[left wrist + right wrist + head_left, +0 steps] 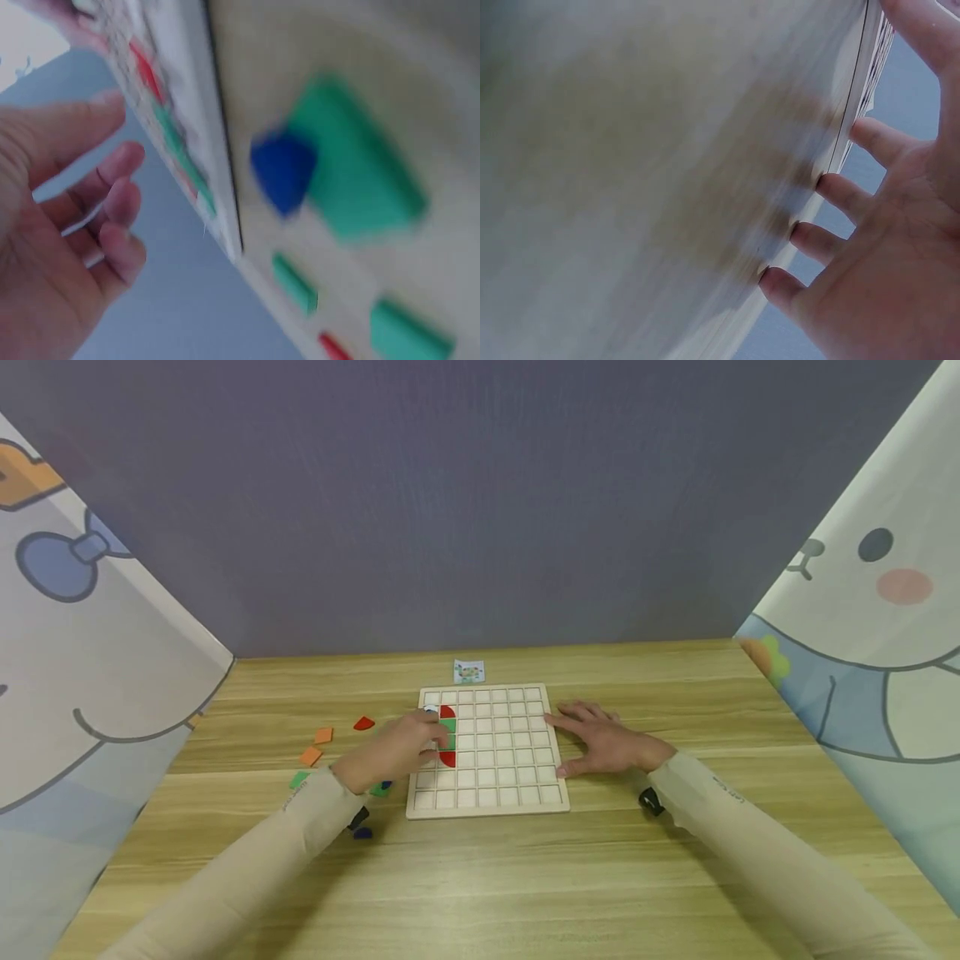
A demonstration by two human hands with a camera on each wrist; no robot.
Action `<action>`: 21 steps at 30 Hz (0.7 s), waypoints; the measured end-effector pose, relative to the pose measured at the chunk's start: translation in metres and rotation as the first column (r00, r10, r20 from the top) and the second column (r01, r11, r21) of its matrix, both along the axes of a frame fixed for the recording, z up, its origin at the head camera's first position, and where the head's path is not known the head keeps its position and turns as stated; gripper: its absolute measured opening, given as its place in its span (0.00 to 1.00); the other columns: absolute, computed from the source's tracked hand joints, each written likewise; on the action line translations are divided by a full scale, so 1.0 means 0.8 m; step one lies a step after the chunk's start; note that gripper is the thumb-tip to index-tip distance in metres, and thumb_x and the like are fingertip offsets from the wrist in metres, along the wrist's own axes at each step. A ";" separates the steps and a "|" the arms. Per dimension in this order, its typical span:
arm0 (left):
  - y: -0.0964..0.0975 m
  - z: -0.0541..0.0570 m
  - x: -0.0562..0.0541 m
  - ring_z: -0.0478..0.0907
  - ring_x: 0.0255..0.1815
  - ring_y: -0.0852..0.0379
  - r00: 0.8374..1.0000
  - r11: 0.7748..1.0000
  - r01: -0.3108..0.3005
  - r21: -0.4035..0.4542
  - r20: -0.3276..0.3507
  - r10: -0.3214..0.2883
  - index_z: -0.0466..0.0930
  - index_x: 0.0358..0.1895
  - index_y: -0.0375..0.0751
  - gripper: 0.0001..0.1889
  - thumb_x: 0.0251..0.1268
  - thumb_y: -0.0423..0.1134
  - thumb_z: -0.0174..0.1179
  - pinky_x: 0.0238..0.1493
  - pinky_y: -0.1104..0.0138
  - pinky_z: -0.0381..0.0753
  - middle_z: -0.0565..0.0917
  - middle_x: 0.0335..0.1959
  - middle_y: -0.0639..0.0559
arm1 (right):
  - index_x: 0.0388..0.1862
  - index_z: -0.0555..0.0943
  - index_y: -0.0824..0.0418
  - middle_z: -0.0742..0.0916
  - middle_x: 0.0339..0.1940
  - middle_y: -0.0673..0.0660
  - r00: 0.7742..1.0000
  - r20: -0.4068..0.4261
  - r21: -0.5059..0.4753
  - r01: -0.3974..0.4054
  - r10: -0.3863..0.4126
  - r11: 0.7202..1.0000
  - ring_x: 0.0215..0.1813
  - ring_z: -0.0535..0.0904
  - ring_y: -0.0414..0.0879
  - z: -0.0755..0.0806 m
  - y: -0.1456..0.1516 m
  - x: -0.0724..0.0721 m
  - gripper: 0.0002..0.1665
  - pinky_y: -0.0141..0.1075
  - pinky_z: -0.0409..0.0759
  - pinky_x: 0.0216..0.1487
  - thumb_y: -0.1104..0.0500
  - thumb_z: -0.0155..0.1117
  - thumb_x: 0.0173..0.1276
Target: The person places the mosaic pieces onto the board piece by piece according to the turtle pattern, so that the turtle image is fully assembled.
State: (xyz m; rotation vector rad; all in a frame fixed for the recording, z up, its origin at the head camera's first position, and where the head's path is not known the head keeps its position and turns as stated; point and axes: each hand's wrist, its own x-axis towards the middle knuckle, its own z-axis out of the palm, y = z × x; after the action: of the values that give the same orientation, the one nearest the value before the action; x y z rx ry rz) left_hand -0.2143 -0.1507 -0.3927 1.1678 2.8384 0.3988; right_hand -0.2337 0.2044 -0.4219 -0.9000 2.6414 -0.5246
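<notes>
A pale wooden grid board (507,757) lies flat on the table. My left hand (405,746) hovers over its left columns, fingers loosely bent and thumb apart; the left wrist view shows nothing between them. By those fingertips, a column of pieces sits in the grid: a red quarter-round (447,712) at the top, green squares (448,742) below it, another red quarter-round (447,759) at the bottom. The hand partly hides the columns to the left. My right hand (603,745) is spread at the board's right edge, thumb and index finger touching the frame, other fingertips on the table.
Left of the board lie loose pieces: orange squares (323,736), a red quarter-round (364,723), green pieces (299,779) and a dark blue piece (363,833). A small picture card (468,672) lies behind the board. A grey wall (480,527) rises at the table's back.
</notes>
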 end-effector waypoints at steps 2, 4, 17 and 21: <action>-0.013 0.007 0.000 0.75 0.38 0.54 1.000 1.000 0.012 0.025 0.009 -0.012 0.83 0.40 0.42 0.10 0.55 0.31 0.69 0.35 0.67 0.77 0.77 0.39 0.53 | 0.76 0.54 0.51 0.53 0.75 0.63 1.000 -0.001 0.003 0.000 0.000 1.000 0.73 0.41 0.65 -0.001 0.000 0.000 0.56 0.72 0.43 0.60 0.30 0.63 0.55; -0.027 0.014 0.002 0.75 0.41 0.52 1.000 0.999 0.006 0.054 0.013 -0.006 0.83 0.43 0.42 0.11 0.55 0.33 0.69 0.38 0.65 0.77 0.77 0.41 0.53 | 0.76 0.53 0.50 0.53 0.75 0.63 1.000 0.003 0.009 0.003 -0.003 1.000 0.73 0.41 0.65 -0.002 0.000 0.000 0.56 0.71 0.42 0.60 0.30 0.63 0.55; -0.154 0.019 0.010 0.67 0.54 0.42 0.988 0.982 -0.155 0.107 0.027 0.153 0.78 0.56 0.37 0.24 0.58 0.43 0.68 0.52 0.46 0.71 0.74 0.54 0.43 | 0.76 0.54 0.50 0.53 0.75 0.63 1.000 0.016 0.001 0.009 -0.009 1.000 0.73 0.40 0.65 -0.003 0.000 0.002 0.56 0.73 0.41 0.59 0.30 0.64 0.55; -0.184 0.015 0.008 0.62 0.52 0.42 0.986 0.983 -0.169 0.068 0.012 0.169 0.73 0.62 0.35 0.30 0.57 0.44 0.67 0.47 0.48 0.71 0.68 0.61 0.37 | 0.77 0.53 0.49 0.52 0.75 0.62 1.000 0.019 -0.001 0.015 -0.015 1.000 0.73 0.40 0.65 -0.002 0.000 0.002 0.56 0.73 0.40 0.58 0.30 0.64 0.55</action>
State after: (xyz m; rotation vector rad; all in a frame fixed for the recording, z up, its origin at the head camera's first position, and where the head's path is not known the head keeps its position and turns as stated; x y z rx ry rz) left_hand -0.2078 -0.2978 -0.3804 0.9359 2.9507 0.5112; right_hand -0.2319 0.2048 -0.4238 -0.8714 2.6330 -0.5357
